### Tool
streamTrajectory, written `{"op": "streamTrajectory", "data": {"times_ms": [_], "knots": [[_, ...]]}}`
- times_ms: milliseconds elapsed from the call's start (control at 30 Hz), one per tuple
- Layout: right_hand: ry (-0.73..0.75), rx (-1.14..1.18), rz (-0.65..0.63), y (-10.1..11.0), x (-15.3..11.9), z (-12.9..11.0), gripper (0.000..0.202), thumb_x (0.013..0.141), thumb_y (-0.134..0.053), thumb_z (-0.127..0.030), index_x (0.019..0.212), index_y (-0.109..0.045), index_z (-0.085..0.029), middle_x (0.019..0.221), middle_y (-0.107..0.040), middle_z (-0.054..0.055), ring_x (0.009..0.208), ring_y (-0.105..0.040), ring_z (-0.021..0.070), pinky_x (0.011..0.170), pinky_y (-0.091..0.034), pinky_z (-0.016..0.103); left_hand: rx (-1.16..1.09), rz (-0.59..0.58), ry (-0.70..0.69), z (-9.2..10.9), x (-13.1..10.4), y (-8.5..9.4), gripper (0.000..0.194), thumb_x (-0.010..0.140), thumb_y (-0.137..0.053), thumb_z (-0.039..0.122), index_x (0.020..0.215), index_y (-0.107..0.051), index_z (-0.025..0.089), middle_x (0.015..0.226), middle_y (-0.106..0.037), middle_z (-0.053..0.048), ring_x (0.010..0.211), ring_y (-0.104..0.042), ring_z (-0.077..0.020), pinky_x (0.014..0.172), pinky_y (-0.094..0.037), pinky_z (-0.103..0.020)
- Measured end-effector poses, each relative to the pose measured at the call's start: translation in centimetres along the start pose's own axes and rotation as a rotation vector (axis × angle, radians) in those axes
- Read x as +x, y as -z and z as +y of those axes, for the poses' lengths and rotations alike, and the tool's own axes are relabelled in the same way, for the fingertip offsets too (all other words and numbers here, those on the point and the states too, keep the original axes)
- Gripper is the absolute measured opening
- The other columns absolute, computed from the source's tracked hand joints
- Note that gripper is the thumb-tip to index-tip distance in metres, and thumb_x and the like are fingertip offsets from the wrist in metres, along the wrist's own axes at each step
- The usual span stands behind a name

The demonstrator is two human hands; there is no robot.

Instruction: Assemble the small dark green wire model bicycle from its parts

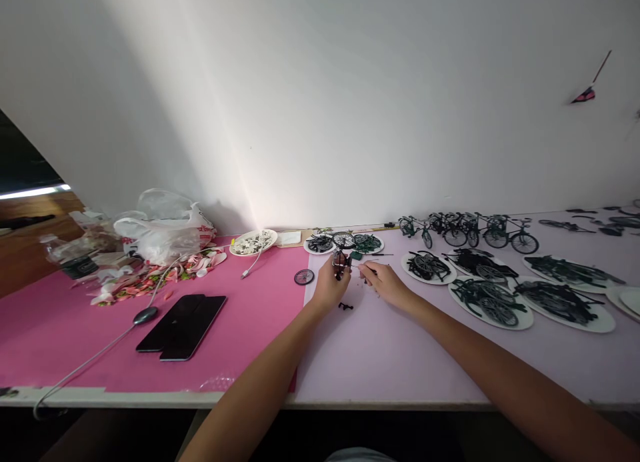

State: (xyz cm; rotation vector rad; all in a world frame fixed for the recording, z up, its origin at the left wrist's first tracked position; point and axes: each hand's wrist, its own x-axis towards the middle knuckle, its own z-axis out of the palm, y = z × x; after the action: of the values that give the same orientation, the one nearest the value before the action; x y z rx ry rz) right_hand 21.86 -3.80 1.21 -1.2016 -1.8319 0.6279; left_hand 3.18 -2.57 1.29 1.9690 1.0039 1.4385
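My left hand (332, 283) is closed round a small dark model bicycle (343, 257), held upright over the pale lilac part of the table with a wheel at its far end. My right hand (381, 280) is just to the right, its fingers pinched on a thin rod-like tool (355, 267) that points at the bicycle. The tool's exact kind is too small to tell. A small black part (345, 307) lies below my left hand. On the pink surface to the left lies a loose spoked wheel (303, 277). Tiny bits are scattered beneath my right hand.
Plates of dark bicycle parts (523, 321) stand at right; finished-looking model bicycles (511, 235) line the wall. A plate of pale pieces (273, 242), two dark phones (193, 332), a cable puck (146, 315), petals (170, 277) and a plastic bag (163, 232) are at left.
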Motion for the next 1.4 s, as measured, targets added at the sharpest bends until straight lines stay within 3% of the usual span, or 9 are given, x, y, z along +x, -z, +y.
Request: {"op": "streamTrajectory", "data": {"times_ms": [233, 400, 733, 900, 1000, 1133, 1400], "knots": [[0.019, -0.014, 0.01, -0.3, 0.1, 0.4, 0.055, 0.102, -0.038, -0.067, 0.075, -0.054, -0.022, 0.062, -0.055, -0.001, 0.055, -0.051, 0.0154, 0.057, -0.04, 0.026, 0.018, 0.003, -0.015, -0.2, 0.1, 0.0, 0.012, 0.091, -0.059, 0.023, 0.102, -0.059, 0.019, 0.091, -0.064, -0.003, 0.072, -0.055, -0.0134, 0.069, -0.045, -0.026], [0.016, -0.005, 0.016, -0.7, 0.0, 0.7, 0.051, 0.104, -0.039, -0.062, 0.079, -0.058, -0.022, 0.062, -0.056, -0.002, 0.056, -0.052, 0.0156, 0.061, -0.041, 0.027, -0.03, -0.01, 0.019, -0.9, 0.2, -0.1, 0.024, 0.086, -0.07, 0.028, 0.105, -0.059, 0.018, 0.095, -0.066, -0.005, 0.075, -0.057, -0.0138, 0.07, -0.046, -0.026], [0.041, -0.086, 0.049, -0.6, -0.2, -0.5, 0.044, 0.101, -0.045, -0.053, 0.076, -0.062, -0.021, 0.069, -0.064, 0.002, 0.064, -0.057, 0.0186, 0.063, -0.041, 0.029, -0.3, 0.06, 0.269, -1.2, 0.4, -0.6, 0.039, 0.074, -0.086, 0.035, 0.1, -0.065, 0.015, 0.096, -0.07, -0.008, 0.073, -0.065, -0.0144, 0.066, -0.05, -0.026], [0.134, -0.169, 0.162, 0.2, 0.4, 0.0, 0.04, 0.101, -0.047, -0.046, 0.071, -0.058, -0.022, 0.073, -0.064, 0.004, 0.071, -0.058, 0.0204, 0.066, -0.04, 0.03, -0.488, 0.083, 0.38, -0.7, 0.5, -0.6, 0.042, 0.068, -0.09, 0.032, 0.099, -0.068, 0.015, 0.098, -0.073, -0.01, 0.081, -0.073, -0.0201, 0.075, -0.056, -0.031], [0.189, -0.235, 0.242, 1.1, 1.2, 0.9, 0.034, 0.099, -0.049, -0.042, 0.075, -0.062, -0.022, 0.083, -0.068, 0.007, 0.085, -0.06, 0.0239, 0.078, -0.044, 0.033, -0.513, 0.072, 0.412, -0.4, 0.5, -0.6, 0.041, 0.067, -0.09, 0.033, 0.097, -0.069, 0.014, 0.092, -0.074, -0.009, 0.078, -0.074, -0.0204, 0.076, -0.057, -0.033], [0.119, -0.381, 0.263, 2.5, 2.0, 2.5, 0.028, 0.097, -0.054, -0.039, 0.082, -0.07, -0.022, 0.092, -0.07, 0.009, 0.1, -0.059, 0.0277, 0.089, -0.045, 0.036, -0.535, 0.067, 0.44, -0.1, 0.4, -0.5, 0.046, 0.064, -0.094, 0.036, 0.096, -0.069, 0.014, 0.09, -0.074, -0.008, 0.074, -0.074, -0.0198, 0.075, -0.058, -0.033], [-0.125, -0.751, 0.114, 3.6, 2.2, 4.8, 0.026, 0.097, -0.06, -0.037, 0.094, -0.082, -0.024, 0.105, -0.069, 0.015, 0.111, -0.053, 0.0354, 0.088, -0.043, 0.042, -0.57, 0.076, 0.449, 0.7, 0.4, -0.4, 0.055, 0.049, -0.102, 0.037, 0.089, -0.072, 0.014, 0.088, -0.076, -0.009, 0.072, -0.072, -0.0197, 0.075, -0.061, -0.036]]}}
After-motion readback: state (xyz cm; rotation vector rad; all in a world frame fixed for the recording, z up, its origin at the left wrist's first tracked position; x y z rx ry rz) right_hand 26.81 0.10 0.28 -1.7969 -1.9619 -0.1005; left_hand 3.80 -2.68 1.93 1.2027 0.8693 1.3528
